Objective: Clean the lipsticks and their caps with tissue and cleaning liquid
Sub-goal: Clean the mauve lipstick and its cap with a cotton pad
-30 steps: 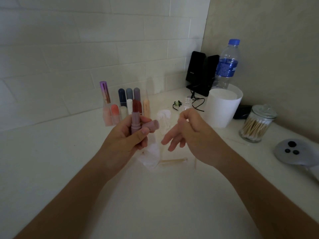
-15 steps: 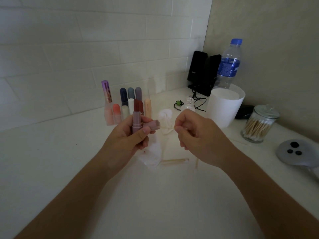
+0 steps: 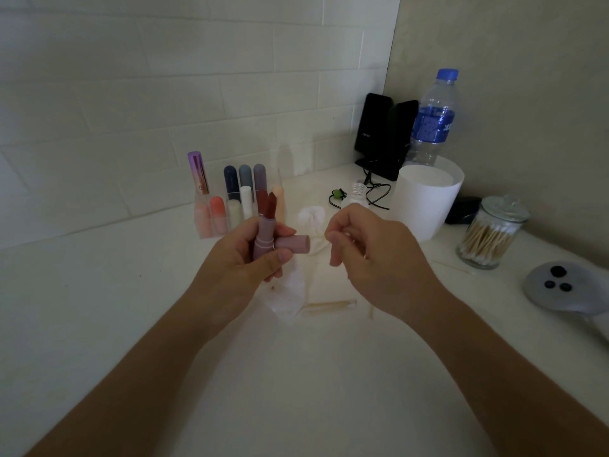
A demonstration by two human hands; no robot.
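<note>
Lipstick (image 3: 264,237) and cap (image 3: 294,244) both gripped in left hand (image 3: 242,262), right hand (image 3: 374,258) curled, can't tell if it's pinching anything.

Dim, flat indoor light; soft focus throughout; wall tiles (image 3: 197,94) bowed by wide-angle lens; hands cast faint shadows.

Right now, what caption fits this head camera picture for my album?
Left hand grips an uncapped mauve plastic lipstick tube and its mauve cylindrical cap; right hand curls nearby.
</note>
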